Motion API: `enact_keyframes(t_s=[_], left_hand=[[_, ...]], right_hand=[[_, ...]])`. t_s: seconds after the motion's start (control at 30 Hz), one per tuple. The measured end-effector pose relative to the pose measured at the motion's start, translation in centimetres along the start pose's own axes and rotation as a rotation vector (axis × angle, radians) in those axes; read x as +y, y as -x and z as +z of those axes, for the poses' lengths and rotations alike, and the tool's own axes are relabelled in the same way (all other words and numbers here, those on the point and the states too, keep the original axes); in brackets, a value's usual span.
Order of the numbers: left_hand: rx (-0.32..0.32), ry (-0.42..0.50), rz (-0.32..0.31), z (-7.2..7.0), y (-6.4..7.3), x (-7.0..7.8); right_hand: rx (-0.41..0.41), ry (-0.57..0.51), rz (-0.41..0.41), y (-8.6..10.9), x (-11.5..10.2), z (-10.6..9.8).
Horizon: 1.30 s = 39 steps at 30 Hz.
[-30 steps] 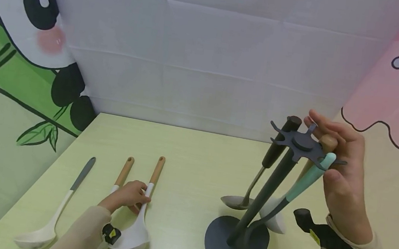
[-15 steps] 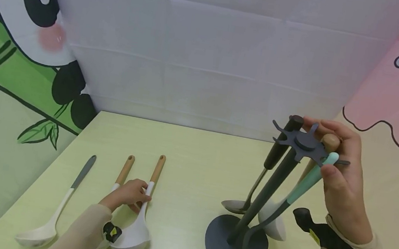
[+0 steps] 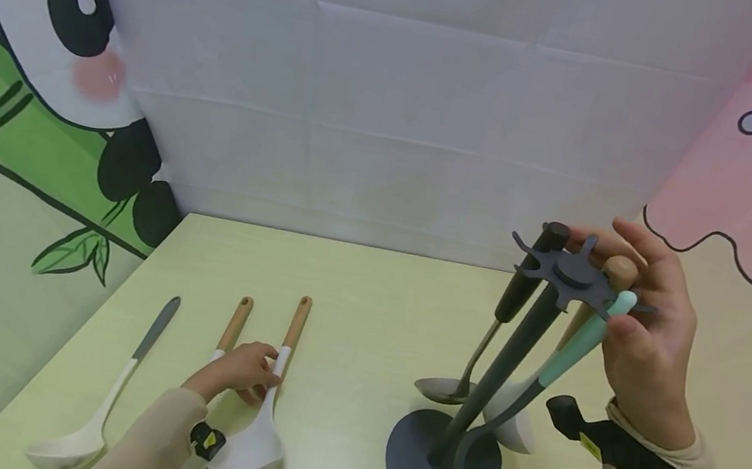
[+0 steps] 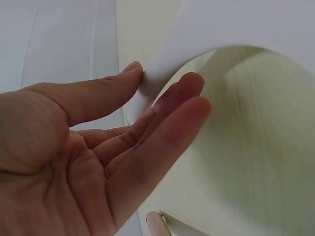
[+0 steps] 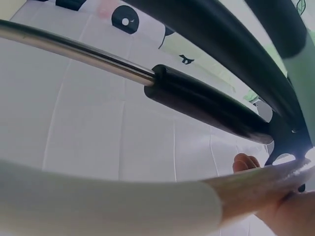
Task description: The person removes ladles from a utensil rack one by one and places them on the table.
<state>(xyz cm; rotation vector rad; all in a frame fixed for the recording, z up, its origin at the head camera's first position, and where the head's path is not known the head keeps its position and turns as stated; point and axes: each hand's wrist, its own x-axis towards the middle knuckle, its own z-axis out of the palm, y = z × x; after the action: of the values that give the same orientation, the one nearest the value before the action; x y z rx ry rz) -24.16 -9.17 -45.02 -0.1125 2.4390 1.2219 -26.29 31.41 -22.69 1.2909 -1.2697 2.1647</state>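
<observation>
In the head view my left hand (image 3: 239, 374) pinches the white shaft of a wooden-handled ladle (image 3: 250, 454) lying on the table. The left wrist view shows thumb and fingers on either side of that ladle's shaft (image 4: 165, 69). My right hand (image 3: 652, 339) is at the top of a dark grey utensil stand (image 3: 574, 271), its fingers loosely extended behind the hanging handles. Its thumb is by the mint handle of a dark grey-headed utensil (image 3: 576, 353). A wooden handle (image 5: 256, 191) of a hanging white utensil passes before the palm. A black-handled metal spoon (image 3: 449, 388) hangs left.
A white ladle with a grey handle (image 3: 71, 447) lies at the table's left. Between it and the held ladle is another wooden handle (image 3: 236, 324), its head mostly behind the left arm. The stand's round base (image 3: 421, 467) rests on the table (image 3: 365, 319) before a white backdrop.
My right hand moved in from spread fingers; its thumb came down beside the mint handle, and a finger now lifts slightly. The mint-handled utensil swung a little. My left hand stayed on the ladle.
</observation>
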Motion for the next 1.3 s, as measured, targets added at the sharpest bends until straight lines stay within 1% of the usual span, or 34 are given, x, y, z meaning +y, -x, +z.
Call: enact_keyframes(t_s=[0.1,0.23,0.4,0.57,0.67,0.77,0.87,0.93,1.03,1.13,1.17,1.23,1.3], left_hand=[[-0.003,-0.018,-0.002,0.0,0.0,0.1],[-0.002,-0.035,-0.002,0.0,0.0,0.2],[0.0,-0.032,-0.002,0.1,0.1,0.4],[0.005,-0.025,0.027,0.1,0.1,0.5],[0.012,-0.021,0.047,-0.1,0.1,0.6],[0.023,-0.043,0.066,-0.5,0.1,0.7],[0.045,-0.089,0.112,-1.1,0.1,1.0],[0.078,-0.133,0.152,-1.5,0.2,1.3],[0.124,-0.165,0.191,-2.1,0.3,2.0],[0.163,-0.165,0.218,-2.5,0.6,3.1],[0.176,-0.159,0.236,-2.5,0.6,3.5],[0.197,-0.133,0.294,-2.5,0.9,4.5],[0.2,-0.088,0.367,-2.4,1.1,5.7]], right_hand=[[-0.001,-0.022,-0.002,0.0,0.1,-0.2],[-0.03,-0.056,-0.007,-0.1,0.2,-0.7],[-0.074,-0.143,-0.01,-0.4,0.6,-1.1],[-0.105,-0.208,0.001,-0.7,0.8,-1.7],[-0.109,-0.22,0.015,-0.9,0.9,-2.1],[-0.113,-0.232,0.017,-1.1,1.1,-2.2],[-0.135,-0.266,0.0,-1.4,1.6,-2.2],[-0.16,-0.298,-0.01,-1.6,1.8,-2.2],[-0.199,-0.325,-0.023,-1.8,2.0,-2.4],[-0.238,-0.335,-0.037,-2.0,2.3,-2.8],[-0.25,-0.339,-0.042,-2.1,2.4,-2.9],[-0.267,-0.352,-0.051,-2.2,2.6,-3.1],[-0.271,-0.364,-0.05,-2.2,2.6,-3.2]])
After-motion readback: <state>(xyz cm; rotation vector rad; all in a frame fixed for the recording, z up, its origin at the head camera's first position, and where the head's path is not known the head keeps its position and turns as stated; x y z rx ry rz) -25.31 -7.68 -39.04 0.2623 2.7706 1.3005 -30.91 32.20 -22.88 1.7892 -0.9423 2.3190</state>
